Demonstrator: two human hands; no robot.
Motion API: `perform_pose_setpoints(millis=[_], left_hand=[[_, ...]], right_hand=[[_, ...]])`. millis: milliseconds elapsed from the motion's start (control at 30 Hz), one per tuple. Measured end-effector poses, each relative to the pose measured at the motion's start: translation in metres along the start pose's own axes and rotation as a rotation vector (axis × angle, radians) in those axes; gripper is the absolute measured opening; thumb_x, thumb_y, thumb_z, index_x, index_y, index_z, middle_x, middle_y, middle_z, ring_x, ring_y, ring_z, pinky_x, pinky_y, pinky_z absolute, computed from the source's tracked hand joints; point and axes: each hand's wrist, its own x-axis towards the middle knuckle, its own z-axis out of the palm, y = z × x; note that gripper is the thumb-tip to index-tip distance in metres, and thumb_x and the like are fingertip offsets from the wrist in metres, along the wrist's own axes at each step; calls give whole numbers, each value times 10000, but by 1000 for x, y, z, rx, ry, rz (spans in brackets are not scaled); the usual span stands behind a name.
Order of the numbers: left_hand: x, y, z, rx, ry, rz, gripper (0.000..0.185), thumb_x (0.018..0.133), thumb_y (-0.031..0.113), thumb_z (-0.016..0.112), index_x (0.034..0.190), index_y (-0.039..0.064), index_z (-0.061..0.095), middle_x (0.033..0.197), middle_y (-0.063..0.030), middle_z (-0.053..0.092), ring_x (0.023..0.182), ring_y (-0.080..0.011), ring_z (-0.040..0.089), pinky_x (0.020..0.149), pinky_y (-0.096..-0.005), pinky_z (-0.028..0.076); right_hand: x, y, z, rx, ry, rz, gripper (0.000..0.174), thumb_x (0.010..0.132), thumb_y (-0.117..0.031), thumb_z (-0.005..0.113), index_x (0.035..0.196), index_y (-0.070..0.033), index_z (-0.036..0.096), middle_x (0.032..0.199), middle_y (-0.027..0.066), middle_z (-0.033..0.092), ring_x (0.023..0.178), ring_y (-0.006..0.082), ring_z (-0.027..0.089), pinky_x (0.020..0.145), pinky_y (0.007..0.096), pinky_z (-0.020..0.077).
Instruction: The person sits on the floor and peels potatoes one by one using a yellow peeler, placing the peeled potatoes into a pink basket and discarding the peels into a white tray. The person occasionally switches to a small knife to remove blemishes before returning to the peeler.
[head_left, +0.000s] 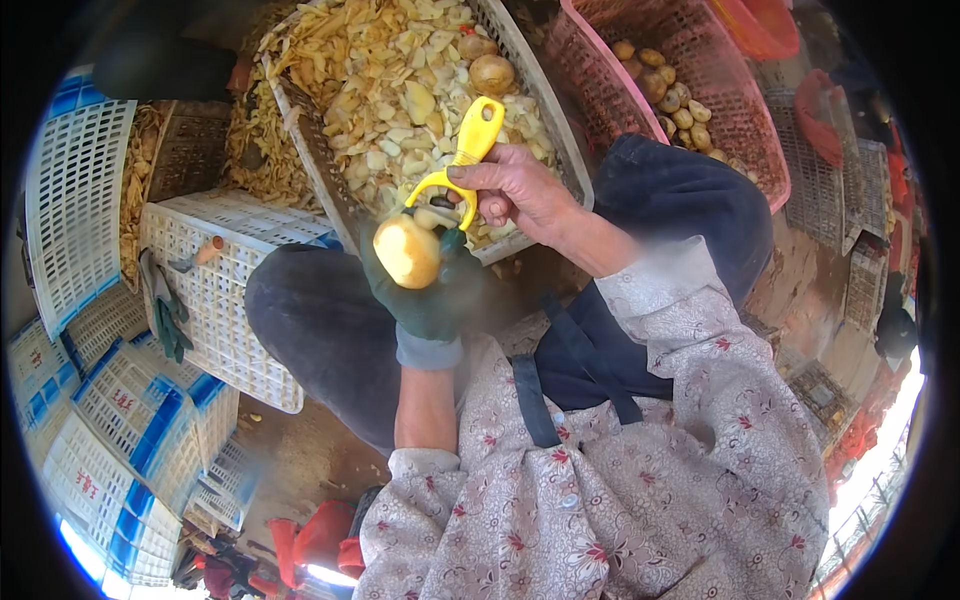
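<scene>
My left hand (427, 300), in a dark green glove, holds a potato (407, 252) whose visible side is pale and peeled. In my bare right hand (529, 191) is a yellow Y-shaped vegetable peeler (478, 133), its handle pointing away from me. The peeler's head is close above the potato; whether its blade touches the skin cannot be told. Beneath both hands stands a plastic crate (531, 82) full of peelings and pale potato pieces. Two brown potatoes (492, 74) lie on the peelings near its right wall.
A pink basket (757, 112) at the upper right holds several potatoes (681, 118). On an upturned white crate (225, 300) at the left lie a knife with a wooden handle (208, 250) and a glove (169, 319). Blue-and-white crates (127, 405) are stacked at the lower left.
</scene>
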Motion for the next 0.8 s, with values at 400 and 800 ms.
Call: perform_pose_setpoints(millis=[400, 800], left_hand=[[-1, -9, -8, 325, 33, 239, 505, 940, 479, 526, 1205, 57, 603, 1197, -107, 643, 843, -206, 607, 589, -255, 487], [-6, -11, 13, -55, 105, 136, 497, 958, 370, 548, 1356, 79, 485, 1348, -154, 552, 972, -185, 587, 746, -242, 512]], right_hand=[[1, -2, -4, -133, 118, -172, 176, 843, -154, 714, 875, 15, 674, 721, 30, 644, 488, 43, 473, 434, 202, 354], [1, -9, -5, 25, 90, -74, 224, 843, -185, 743, 918, 15, 675, 668, 37, 624, 452, 41, 461, 408, 197, 354]])
